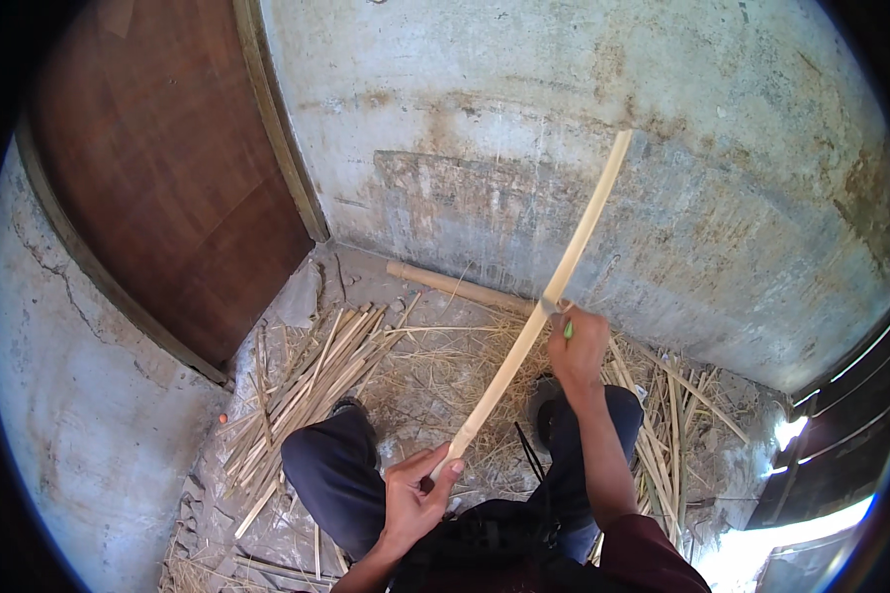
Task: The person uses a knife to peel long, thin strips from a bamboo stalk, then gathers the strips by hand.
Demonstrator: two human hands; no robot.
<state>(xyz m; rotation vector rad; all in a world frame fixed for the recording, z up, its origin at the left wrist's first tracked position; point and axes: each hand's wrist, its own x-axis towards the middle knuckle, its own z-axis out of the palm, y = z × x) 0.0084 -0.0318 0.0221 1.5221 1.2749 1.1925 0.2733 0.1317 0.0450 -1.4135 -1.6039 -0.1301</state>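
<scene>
Between my two knees in dark trousers (338, 484), the long, flat, pale-yellow bamboo strip (509, 368) slants up and away to the right, its far end raised in front of the stained grey-white wall (564, 79). My left hand (417, 496) pinches the strip's near end between thumb and fingers. My right hand (580, 348) is curled tightly around a small green-handled knife (568, 329), and its grey blade lies across the strip, partway along. Below, a loose pile of thin tan bamboo sticks (311, 395) lies to my left and a second pile of similar sticks (674, 425) to my right; a thick, round, tan bamboo pole (465, 289) rests on the floor near the wall.
</scene>
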